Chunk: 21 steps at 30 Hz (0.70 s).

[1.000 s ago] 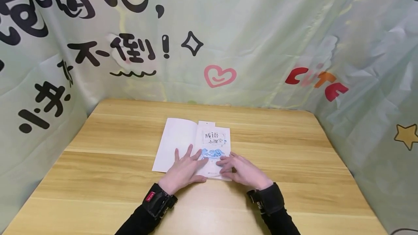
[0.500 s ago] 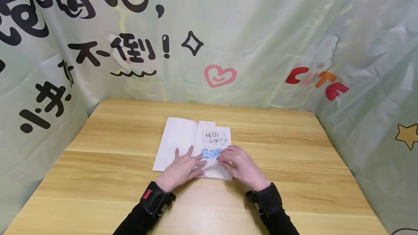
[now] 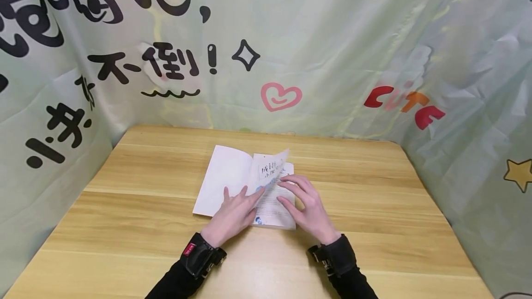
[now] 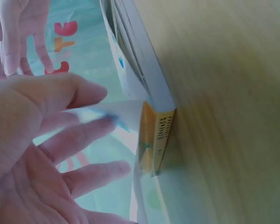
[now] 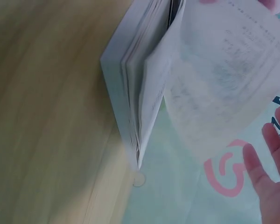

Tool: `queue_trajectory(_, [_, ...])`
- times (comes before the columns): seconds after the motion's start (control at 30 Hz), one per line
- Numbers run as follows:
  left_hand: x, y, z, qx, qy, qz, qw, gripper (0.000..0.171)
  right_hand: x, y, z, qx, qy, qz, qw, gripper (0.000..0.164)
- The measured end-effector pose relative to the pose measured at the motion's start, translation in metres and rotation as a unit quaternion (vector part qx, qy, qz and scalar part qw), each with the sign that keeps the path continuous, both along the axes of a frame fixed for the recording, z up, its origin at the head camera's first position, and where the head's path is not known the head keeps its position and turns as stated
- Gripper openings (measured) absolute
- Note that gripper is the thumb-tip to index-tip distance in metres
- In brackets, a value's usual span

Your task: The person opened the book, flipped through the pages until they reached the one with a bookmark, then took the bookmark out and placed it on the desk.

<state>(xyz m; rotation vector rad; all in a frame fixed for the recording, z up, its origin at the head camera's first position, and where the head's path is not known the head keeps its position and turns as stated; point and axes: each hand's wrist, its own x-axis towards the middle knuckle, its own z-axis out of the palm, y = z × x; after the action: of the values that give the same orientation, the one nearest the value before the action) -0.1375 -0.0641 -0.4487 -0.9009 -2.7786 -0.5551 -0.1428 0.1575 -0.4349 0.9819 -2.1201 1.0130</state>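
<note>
A book (image 3: 228, 174) lies open on the wooden table (image 3: 365, 188), its left side blank white. One printed page (image 3: 269, 170), with Chinese lettering and blue drawings, stands lifted off the right side and leans leftward. My left hand (image 3: 230, 213) is over the inner part of the book, fingers spread, with its index finger against the lifted page. To the right of that page my right hand (image 3: 307, 204) hovers with parted fingers, holding nothing. In the right wrist view the raised page (image 5: 224, 79) hangs away from my right hand (image 5: 275, 186). The left wrist view shows a yellow spine (image 4: 161, 135).
A white tab (image 3: 258, 156) with a small hole sticks out at the book's top edge. Behind the table hangs a pale green cloth (image 3: 332, 59) printed with characters, a pink heart and coloured letters. A dark cable (image 3: 513, 295) shows at the lower right corner.
The printed page has risen from flat and tilted leftward, uncovering a text page below. My right hand went from the page's lower edge to pinching near its middle, then opened and let go.
</note>
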Motion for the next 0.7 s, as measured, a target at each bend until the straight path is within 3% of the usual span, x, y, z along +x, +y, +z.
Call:
queue_trajectory(0.17, [0.0, -0.001, 0.005, 0.059, 0.01, 0.032, 0.9977, 0.087, 0.003, 0.001, -0.002, 0.05, -0.087, -0.021, 0.995, 0.032])
queue_trajectory(0.33, [-0.001, -0.002, 0.013, 0.111, 0.053, 0.059, 0.9907, 0.103, 0.005, 0.006, -0.007, 0.16, -0.19, -0.025, 0.968, 0.04])
queue_trajectory(0.43, [-0.002, -0.003, 0.015, 0.092, 0.091, 0.077, 0.9886, 0.104, 0.006, 0.01, -0.01, 0.206, -0.233, -0.012, 0.95, 0.054])
queue_trajectory(0.57, [-0.004, -0.008, 0.014, 0.018, 0.133, 0.104, 0.9855, 0.102, 0.006, 0.012, -0.013, 0.248, -0.266, 0.016, 0.931, 0.066])
queue_trajectory(0.7, [-0.006, -0.012, 0.011, -0.032, 0.166, 0.108, 0.9797, 0.089, 0.007, 0.013, -0.014, 0.27, -0.281, 0.029, 0.92, 0.066])
